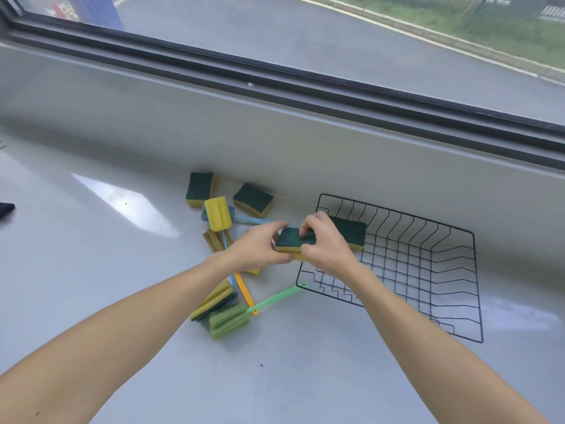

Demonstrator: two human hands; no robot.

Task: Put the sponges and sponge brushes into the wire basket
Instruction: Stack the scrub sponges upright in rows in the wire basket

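A green-and-yellow sponge (293, 242) is gripped between my left hand (256, 248) and my right hand (324, 243), just above the left edge of the black wire basket (434, 270). One like sponge (351, 231) lies inside the basket at its back left. Two more sponges (199, 188) (253, 199) rest near the wall. A yellow sponge brush (217, 213) with a blue handle, a green sponge brush (229, 320) with a light green handle, and another sponge (214, 301) lie to the left of the basket.
The white counter (91, 270) meets a low wall and a window sill behind. A dark object (6, 209) sits at the far left edge. An orange handle (244, 293) crosses the brush pile.
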